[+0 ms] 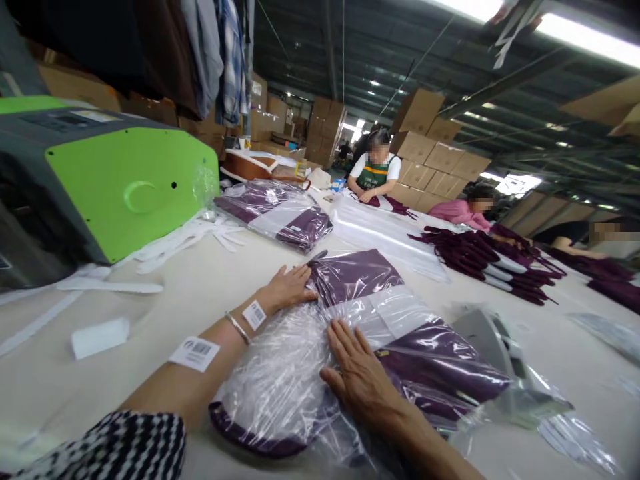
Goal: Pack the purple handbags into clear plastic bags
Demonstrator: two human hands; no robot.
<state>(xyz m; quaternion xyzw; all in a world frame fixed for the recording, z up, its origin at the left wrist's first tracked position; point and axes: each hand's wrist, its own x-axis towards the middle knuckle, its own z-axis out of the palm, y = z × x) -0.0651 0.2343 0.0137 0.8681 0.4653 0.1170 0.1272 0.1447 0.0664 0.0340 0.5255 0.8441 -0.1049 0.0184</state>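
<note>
Checked sleeve (115,443) sat closest to the camera, on my left arm. Past it, on the table (175,320), lay the folded purple cloth (357,270) in a clear bag (280,363), right in front of me, with a pale band (385,312) across the fold.

Left hand (290,288) reached the bag's far left edge, fingers close together and extended; couldn't tell if it pinched the film. Right hand (360,373) lay palm down on the bag, fingers near each other, thumb apart, not clamped on anything.

Step in hand, my read: flattening the bagged cloth and tidying loose film. Near part of the bag was crumpled, a dark purple edge showing at its lower rim. Next move called for flat palms and light pressure, one side steadied; slick film could've bunched or let the fold slide.

Labels: two white barcode stickers, one (195,353) mid-forearm, one (254,315) by my bangle (238,327). Bars clear, small print not. Second bagged bundle (273,210) had a small tag, unreadable. Green apron (376,176) on the person opposite carried pale lettering, too blurred. No brand legible on the green machine (145,187).
</note>
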